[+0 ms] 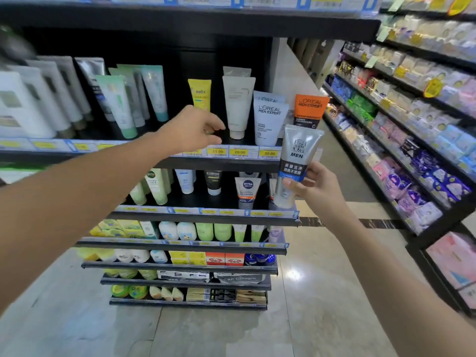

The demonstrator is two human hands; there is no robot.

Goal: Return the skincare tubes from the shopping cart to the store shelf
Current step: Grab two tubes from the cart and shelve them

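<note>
The black multi-tier store shelf (226, 164) fills the view. Just right of its end, off its upper tier, the right hand (315, 185) grips the lower half of a silver plastic tube marked MEN (296, 163), long axis upright, cap down, fingers wrapped round it. This hand is nearer the open spot. The left hand (190, 130) hovers over that tier's front edge, fingers loosely curled, holding nothing.
</note>
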